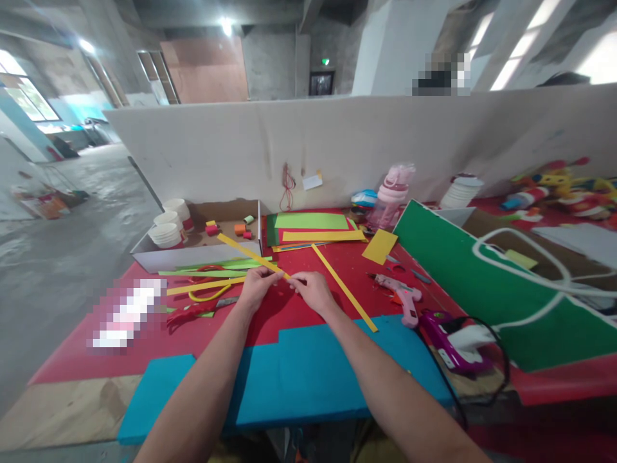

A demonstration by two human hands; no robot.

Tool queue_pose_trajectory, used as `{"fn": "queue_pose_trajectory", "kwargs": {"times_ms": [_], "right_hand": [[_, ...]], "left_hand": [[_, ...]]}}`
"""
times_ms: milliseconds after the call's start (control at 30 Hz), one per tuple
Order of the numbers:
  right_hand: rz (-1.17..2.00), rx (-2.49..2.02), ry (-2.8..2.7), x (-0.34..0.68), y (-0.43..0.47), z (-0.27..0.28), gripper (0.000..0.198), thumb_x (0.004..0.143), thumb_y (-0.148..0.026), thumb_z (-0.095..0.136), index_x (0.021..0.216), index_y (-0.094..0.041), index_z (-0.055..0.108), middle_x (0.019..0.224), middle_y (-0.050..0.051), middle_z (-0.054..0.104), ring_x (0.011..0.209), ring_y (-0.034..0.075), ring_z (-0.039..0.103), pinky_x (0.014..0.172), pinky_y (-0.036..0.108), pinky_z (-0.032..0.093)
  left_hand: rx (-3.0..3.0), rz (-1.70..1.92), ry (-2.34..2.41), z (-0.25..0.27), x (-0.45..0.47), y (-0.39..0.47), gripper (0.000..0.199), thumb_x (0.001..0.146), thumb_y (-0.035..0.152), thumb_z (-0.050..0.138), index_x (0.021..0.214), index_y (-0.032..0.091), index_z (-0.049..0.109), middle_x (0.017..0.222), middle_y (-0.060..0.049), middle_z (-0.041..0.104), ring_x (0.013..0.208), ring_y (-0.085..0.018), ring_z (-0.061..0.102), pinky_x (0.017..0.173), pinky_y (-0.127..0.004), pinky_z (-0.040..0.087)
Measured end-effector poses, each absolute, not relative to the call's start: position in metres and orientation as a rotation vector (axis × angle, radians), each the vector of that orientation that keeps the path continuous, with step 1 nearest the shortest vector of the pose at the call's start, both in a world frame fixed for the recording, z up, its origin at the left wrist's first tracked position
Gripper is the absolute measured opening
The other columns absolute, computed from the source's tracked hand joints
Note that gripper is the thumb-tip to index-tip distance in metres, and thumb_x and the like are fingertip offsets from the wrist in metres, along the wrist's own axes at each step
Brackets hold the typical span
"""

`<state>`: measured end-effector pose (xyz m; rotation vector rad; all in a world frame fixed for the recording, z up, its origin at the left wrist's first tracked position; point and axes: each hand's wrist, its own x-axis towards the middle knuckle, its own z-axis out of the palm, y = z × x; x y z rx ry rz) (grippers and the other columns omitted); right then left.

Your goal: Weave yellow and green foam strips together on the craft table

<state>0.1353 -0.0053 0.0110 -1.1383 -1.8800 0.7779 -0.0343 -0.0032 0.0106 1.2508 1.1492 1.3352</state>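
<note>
A narrow yellow paper strip [241, 249] runs up and leftward from my fingers. My left hand [258, 285] pinches it from the left side, close to its lower end. Beside it my right hand [311, 289] has thumb and fingers closed on that lower end. Just right of my right hand, another yellow strip [344, 288] lies slanted across the red tabletop [299, 257]. Left of my left hand are more strips, yellow and green, among red-handled scissors [186, 314] and a yellow-handled tool [209, 294].
A pink glue gun [402, 292] and a purple device [456, 350] with cables stand at right, near a green board [482, 289]. A white-sided box [197, 257] holds paper cups and small coloured rolls. Coloured sheets [313, 222] and a pink bottle [390, 193] are behind. Blue padding [308, 379] lines the front.
</note>
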Motion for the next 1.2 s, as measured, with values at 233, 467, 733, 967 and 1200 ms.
{"fn": "queue_pose_trajectory", "kwargs": {"times_ms": [233, 467, 733, 967, 1200], "right_hand": [[0.862, -1.139, -1.851, 0.136, -0.006, 0.014, 0.022, 0.084, -0.031, 0.056, 0.076, -0.018, 0.073, 0.068, 0.003, 0.071, 0.061, 0.016, 0.063, 0.057, 0.024, 0.042], [0.697, -1.152, -1.915, 0.136, -0.01, 0.02, 0.021, 0.083, -0.034, 0.059, 0.086, -0.019, 0.074, 0.079, 0.005, 0.073, 0.07, 0.019, 0.064, 0.062, 0.025, 0.042], [0.744, -1.137, -1.92, 0.138, -0.007, 0.016, 0.022, 0.086, -0.033, 0.056, 0.083, -0.02, 0.074, 0.073, 0.003, 0.072, 0.065, 0.017, 0.062, 0.058, 0.024, 0.04], [0.502, -1.148, -2.009, 0.135, -0.01, 0.015, 0.024, 0.084, -0.033, 0.062, 0.105, -0.022, 0.067, 0.096, 0.007, 0.069, 0.087, 0.021, 0.062, 0.073, 0.029, 0.044], [0.45, -1.132, -2.011, 0.134, -0.009, 0.014, 0.013, 0.087, -0.025, 0.058, 0.093, -0.021, 0.07, 0.089, 0.007, 0.07, 0.082, 0.02, 0.063, 0.073, 0.028, 0.044]], "left_hand": [[1.339, 1.281, 1.165, 0.009, -0.031, -0.005, 0.024, 0.063, 0.036, 0.076, 0.059, 0.013, 0.067, 0.057, -0.003, 0.063, 0.053, -0.011, 0.052, 0.053, -0.023, 0.038], [1.269, 1.41, 1.229, 0.008, -0.041, 0.002, 0.025, 0.062, 0.036, 0.077, 0.059, 0.013, 0.067, 0.052, -0.001, 0.06, 0.051, -0.01, 0.049, 0.053, -0.022, 0.037], [1.233, 1.408, 1.22, 0.007, -0.041, 0.003, 0.025, 0.061, 0.035, 0.078, 0.059, 0.013, 0.068, 0.051, -0.001, 0.059, 0.049, -0.009, 0.048, 0.051, -0.022, 0.036], [1.2, 1.407, 1.187, 0.007, -0.039, 0.002, 0.025, 0.061, 0.034, 0.079, 0.06, 0.012, 0.068, 0.051, -0.002, 0.06, 0.048, -0.009, 0.048, 0.049, -0.022, 0.037], [1.163, 1.404, 1.151, 0.008, -0.036, 0.0, 0.024, 0.06, 0.033, 0.079, 0.06, 0.012, 0.067, 0.051, -0.001, 0.059, 0.047, -0.009, 0.048, 0.048, -0.021, 0.038]]}}
